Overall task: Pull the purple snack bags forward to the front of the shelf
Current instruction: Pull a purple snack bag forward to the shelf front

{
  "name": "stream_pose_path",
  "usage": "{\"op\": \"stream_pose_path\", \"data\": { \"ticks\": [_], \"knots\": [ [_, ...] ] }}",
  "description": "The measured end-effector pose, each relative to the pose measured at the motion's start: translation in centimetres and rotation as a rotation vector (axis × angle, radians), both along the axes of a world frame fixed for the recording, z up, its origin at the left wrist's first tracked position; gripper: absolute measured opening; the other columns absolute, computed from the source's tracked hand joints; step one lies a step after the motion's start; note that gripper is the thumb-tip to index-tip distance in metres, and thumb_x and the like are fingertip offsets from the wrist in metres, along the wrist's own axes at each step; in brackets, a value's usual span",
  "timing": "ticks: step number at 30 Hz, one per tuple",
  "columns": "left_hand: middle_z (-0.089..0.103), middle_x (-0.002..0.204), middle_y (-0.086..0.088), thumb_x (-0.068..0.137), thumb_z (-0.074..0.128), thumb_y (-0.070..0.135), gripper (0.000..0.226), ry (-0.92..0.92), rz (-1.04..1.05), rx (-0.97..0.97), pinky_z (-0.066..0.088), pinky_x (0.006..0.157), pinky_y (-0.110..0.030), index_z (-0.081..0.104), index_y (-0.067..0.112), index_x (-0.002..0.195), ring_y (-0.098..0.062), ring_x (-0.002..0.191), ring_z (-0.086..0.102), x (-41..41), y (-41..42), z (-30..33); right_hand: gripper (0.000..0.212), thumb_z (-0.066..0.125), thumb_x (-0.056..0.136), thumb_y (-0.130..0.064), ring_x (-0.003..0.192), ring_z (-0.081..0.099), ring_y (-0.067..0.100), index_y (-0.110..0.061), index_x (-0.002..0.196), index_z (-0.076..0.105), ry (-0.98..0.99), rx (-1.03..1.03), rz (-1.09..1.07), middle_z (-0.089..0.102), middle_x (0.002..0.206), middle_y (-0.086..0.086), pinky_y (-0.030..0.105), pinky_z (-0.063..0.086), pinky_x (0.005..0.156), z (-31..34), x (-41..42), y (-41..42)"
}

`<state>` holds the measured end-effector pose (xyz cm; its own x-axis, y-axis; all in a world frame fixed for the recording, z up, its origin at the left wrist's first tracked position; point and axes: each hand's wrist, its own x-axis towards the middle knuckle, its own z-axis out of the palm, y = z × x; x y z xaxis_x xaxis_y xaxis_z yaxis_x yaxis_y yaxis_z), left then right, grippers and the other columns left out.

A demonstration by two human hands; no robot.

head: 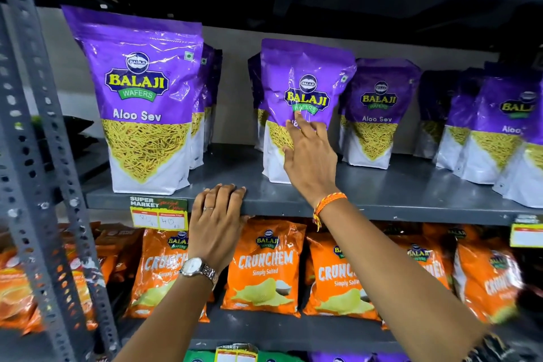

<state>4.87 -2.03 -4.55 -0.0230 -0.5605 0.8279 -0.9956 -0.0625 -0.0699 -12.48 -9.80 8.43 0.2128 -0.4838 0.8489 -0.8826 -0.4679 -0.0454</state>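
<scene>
Right hand: mid-frame, arm reaching up from lower right, fingers spread flat against the front of a glossy purple-and-white Aloo Sev snack bag; no grip closed on it.
Left hand: palm down, fingers curled over the front lip of the grey metal shelf, resting, holding nothing.
Wrists: silver watch on left, orange thread band on right.
Touched bag: upright, centre of frame, set back from shelf edge.
Front bag: same purple type, upper left of frame, at the edge.
Other purple bags: right, further back.
Below: orange Crunchem chip bags on lower shelf.
</scene>
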Motion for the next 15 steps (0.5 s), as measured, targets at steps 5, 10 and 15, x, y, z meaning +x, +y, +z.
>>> {"op": "stream_pose_path", "data": {
  "ticks": [5, 10, 15],
  "knots": [
    [0.06, 0.129, -0.01, 0.086, 0.067, 0.036, 0.05, 0.007, -0.005, 0.004, 0.033, 0.109, -0.048, 0.057, 0.014, 0.13, -0.034, 0.119, 0.055, 0.0, 0.0, 0.0, 0.052, 0.075, 0.086, -0.019, 0.12, 0.05, 0.031, -0.011, 0.135, 0.062, -0.033, -0.046, 0.039, 0.056, 0.147, 0.003, 0.039, 0.057, 0.085, -0.4, -1.5, 2.8],
    [0.06, 0.128, -0.011, 0.09, 0.055, 0.036, 0.045, -0.017, -0.027, -0.062, 0.032, 0.108, -0.047, 0.055, 0.014, 0.129, -0.034, 0.118, 0.054, -0.1, 0.3, 0.0, 0.052, 0.077, 0.085, -0.02, 0.123, 0.049, 0.028, -0.012, 0.135, 0.063, -0.067, -0.083, 0.074, 0.058, 0.145, 0.001, 0.038, 0.058, 0.085, -0.7, -3.0, 5.6],
    [0.061, 0.128, -0.012, 0.092, 0.049, 0.037, 0.045, -0.01, -0.033, -0.067, 0.033, 0.109, -0.048, 0.054, 0.013, 0.129, -0.035, 0.118, 0.054, -0.1, 0.2, -0.1, 0.051, 0.077, 0.086, -0.019, 0.126, 0.049, 0.026, -0.012, 0.135, 0.062, -0.091, -0.109, 0.107, 0.058, 0.145, -0.001, 0.038, 0.06, 0.083, -1.1, -4.2, 7.9]
  ]
}}
